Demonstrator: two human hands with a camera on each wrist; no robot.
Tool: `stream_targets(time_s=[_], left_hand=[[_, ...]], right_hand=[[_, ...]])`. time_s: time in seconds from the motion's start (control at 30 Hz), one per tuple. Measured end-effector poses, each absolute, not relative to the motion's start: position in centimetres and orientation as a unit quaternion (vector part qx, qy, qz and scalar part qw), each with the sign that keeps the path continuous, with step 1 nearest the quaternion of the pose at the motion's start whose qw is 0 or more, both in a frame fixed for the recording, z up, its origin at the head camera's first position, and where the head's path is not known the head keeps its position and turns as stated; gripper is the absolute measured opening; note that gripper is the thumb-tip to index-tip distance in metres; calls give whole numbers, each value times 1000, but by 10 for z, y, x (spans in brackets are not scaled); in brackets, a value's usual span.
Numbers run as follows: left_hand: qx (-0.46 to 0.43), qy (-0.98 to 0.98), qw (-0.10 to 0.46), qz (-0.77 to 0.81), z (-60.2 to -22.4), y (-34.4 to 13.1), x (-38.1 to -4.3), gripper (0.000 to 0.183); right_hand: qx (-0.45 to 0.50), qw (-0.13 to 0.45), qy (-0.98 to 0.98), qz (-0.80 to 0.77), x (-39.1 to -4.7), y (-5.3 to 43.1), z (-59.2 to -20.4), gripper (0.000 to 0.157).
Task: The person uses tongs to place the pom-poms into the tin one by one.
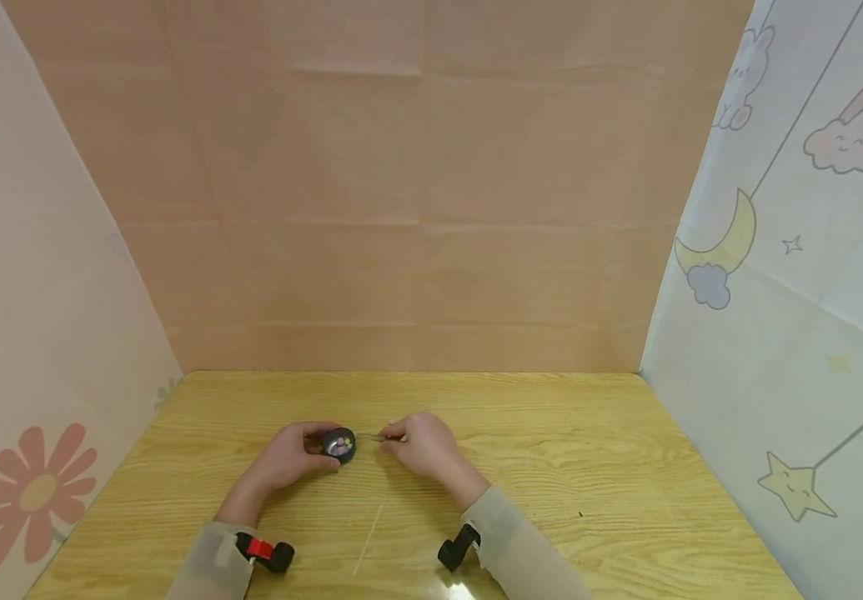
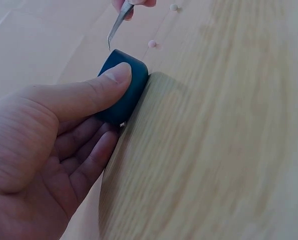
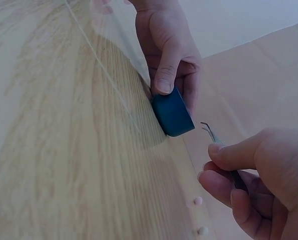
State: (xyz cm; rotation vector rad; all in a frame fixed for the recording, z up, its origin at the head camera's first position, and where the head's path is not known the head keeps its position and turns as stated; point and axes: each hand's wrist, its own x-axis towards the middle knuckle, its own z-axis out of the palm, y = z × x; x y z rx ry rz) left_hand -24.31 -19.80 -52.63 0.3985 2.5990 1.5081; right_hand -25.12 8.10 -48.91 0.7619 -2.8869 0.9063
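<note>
A small dark blue-green cup (image 3: 171, 112) stands on the table, its opening turned toward the head view. Inside it show a few small pink and yellow pieces (image 1: 343, 446). My left hand (image 1: 281, 458) grips the cup, thumb on the near side and fingers around the other. To its right, my right hand (image 1: 427, 446) pinches bent-tip metal tweezers (image 2: 117, 25). Their tips are slightly apart just beside the cup, with nothing seen between them. Near the right hand, a pink bead (image 2: 152, 44) and a pale bead (image 2: 174, 7) lie on the tabletop.
The wood-grain table (image 1: 596, 467) meets a plain orange-brown backdrop (image 1: 423, 208) at its far edge. Patterned white panels flank both sides. A tiny dark speck (image 1: 579, 514) lies at right. Black wrist mounts (image 1: 459, 547) sit on both sleeves.
</note>
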Motion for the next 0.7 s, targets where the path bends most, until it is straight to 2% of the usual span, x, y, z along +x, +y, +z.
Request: stream_targets(time_s=[0.7], left_hand=[[129,863,53,485,-525,-197,-244,60]], right_hand=[[213,33,-933,287,-263,136,-494,20]])
